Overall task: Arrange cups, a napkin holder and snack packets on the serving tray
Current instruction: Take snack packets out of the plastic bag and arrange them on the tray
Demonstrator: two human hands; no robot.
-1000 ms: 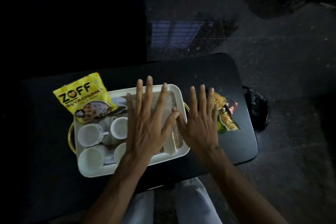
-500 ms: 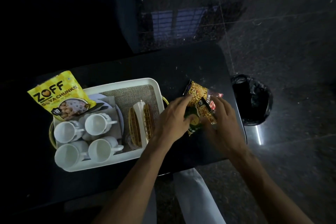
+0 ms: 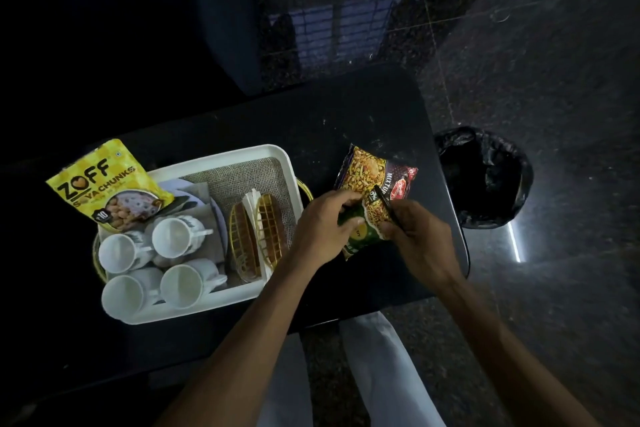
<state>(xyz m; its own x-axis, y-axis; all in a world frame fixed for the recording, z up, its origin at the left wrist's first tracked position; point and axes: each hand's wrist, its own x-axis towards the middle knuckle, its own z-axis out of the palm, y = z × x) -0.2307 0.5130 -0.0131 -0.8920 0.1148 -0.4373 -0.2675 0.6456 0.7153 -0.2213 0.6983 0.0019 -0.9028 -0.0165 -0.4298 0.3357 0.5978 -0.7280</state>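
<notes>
1. Head view: mixture packet (image 3: 375, 180) and green packet (image 3: 363, 236) overlap at the black table's (image 3: 346, 107) right end, beside the white tray (image 3: 221, 158).
2. Left hand (image 3: 322, 229) grips the green packet's left edge, fingers curled.
3. Right hand (image 3: 420, 239) pinches the mixture packet's lower edge.

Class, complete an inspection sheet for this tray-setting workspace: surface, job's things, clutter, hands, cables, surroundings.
Surface: black table, dimly lit.
Job's things: white tray holds four white cups on its left and a gold napkin holder on its right; yellow soya packet leans over its far left corner; snack packets are off the tray, to its right.
Clutter: nothing seen.
Hands: left hand and right hand both grip the snack packets.
Cables: nothing seen.
Surroundings: dark tiled floor; black lined bin right of the table.
</notes>
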